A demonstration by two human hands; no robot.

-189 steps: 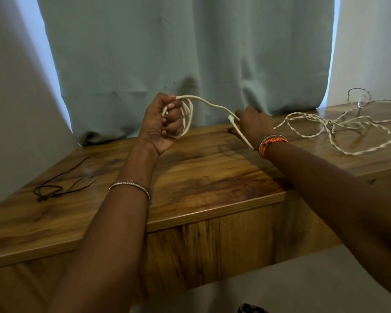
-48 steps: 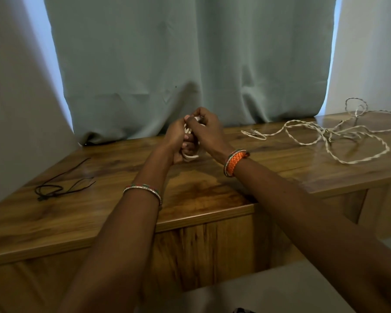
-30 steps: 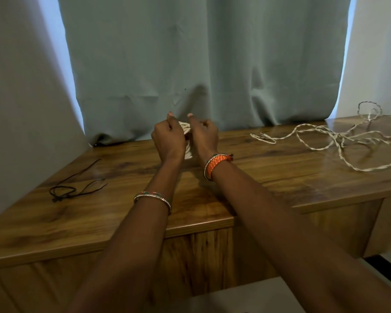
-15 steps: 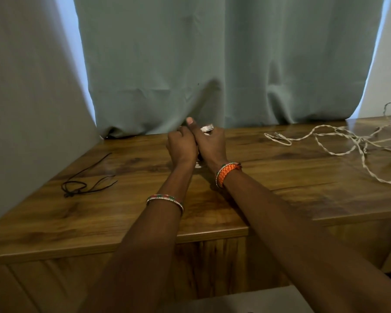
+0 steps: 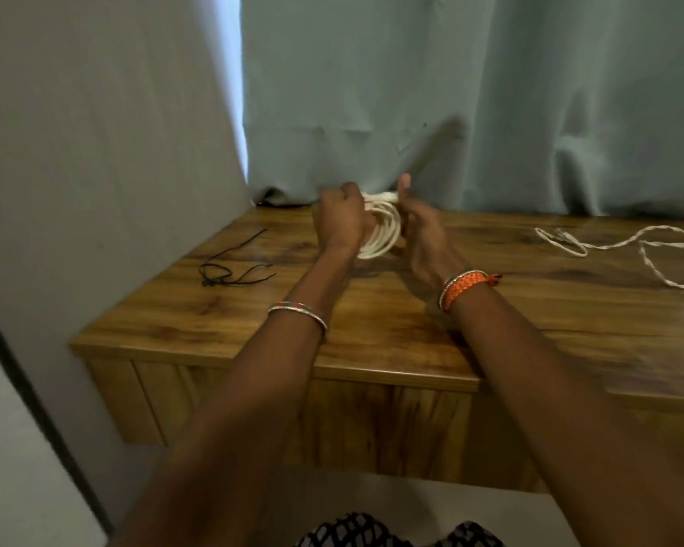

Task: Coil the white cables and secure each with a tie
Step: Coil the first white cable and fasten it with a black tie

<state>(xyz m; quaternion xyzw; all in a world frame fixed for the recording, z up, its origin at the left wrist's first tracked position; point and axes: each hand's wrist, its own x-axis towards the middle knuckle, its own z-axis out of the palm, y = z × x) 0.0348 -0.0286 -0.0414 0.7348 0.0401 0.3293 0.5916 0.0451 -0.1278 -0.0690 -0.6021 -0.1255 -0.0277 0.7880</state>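
So the coiled white cable (image 5: 382, 236) is held up between the two hands, just above the back of the wooden table (image 5: 372, 329), with the loops standing on edge rather than lying flat. The left hand (image 5: 338, 219) is curled tight round the left side of the bundle, and the right hand (image 5: 419, 227) is closed on the loose end at the top, thumb sticking up, so a short bit of cable is stretched across between the fists. What matters for the next bit: the black ties (image 5: 232, 270) are lying off to the left, well apart from the coil and clearly nearer the left hand, but that's the hand the coil is gripped by. So probably either the bundle gets handed over to the right, or the right arm gets reached across. The ties run roughly front-to-back, with their tangled part at the near end. A second cable, the twisted white one (image 5: 609, 244), is sprawled loose at the far right, not coiled yet, so it looks like the job's not even half done. Behind the table a pale green curtain (image 5: 451, 92) is hanging, with a plain wall (image 5: 95, 132) on the left.
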